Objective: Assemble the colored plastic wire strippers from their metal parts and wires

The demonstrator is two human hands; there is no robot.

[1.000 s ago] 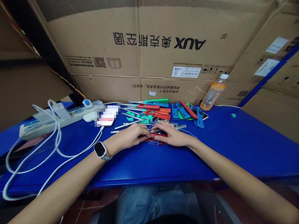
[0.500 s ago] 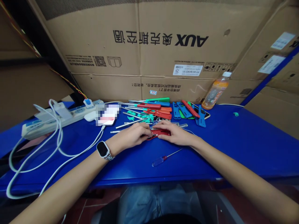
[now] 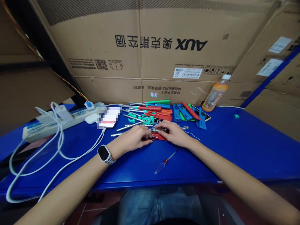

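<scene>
My left hand [image 3: 134, 137] and my right hand [image 3: 174, 133] rest close together on the blue table [image 3: 234, 147], fingers curled. Between them lies a red plastic holder [image 3: 159, 136], and both hands pinch a small screwdriver [image 3: 157, 130] lying over it. A smartwatch [image 3: 104, 153] sits on my left wrist. A small clear-handled screwdriver [image 3: 164, 163] lies loose on the table in front of my right forearm. Behind my hands is a pile of screwdrivers [image 3: 147, 111] with green, red, blue and orange handles.
Blue, red and green plastic holders [image 3: 187, 113] lie behind my right hand. An orange drink bottle [image 3: 214, 93] leans at the back right. A white power strip [image 3: 58, 120] with cables, an earbud case [image 3: 91, 118] and a phone [image 3: 108, 118] sit at left. Cardboard boxes [image 3: 152, 47] form the back wall.
The small clear-handled screwdriver, under my right hand a second ago, now lies loose nearer the table's front edge. My hands shifted slightly on the red holder.
</scene>
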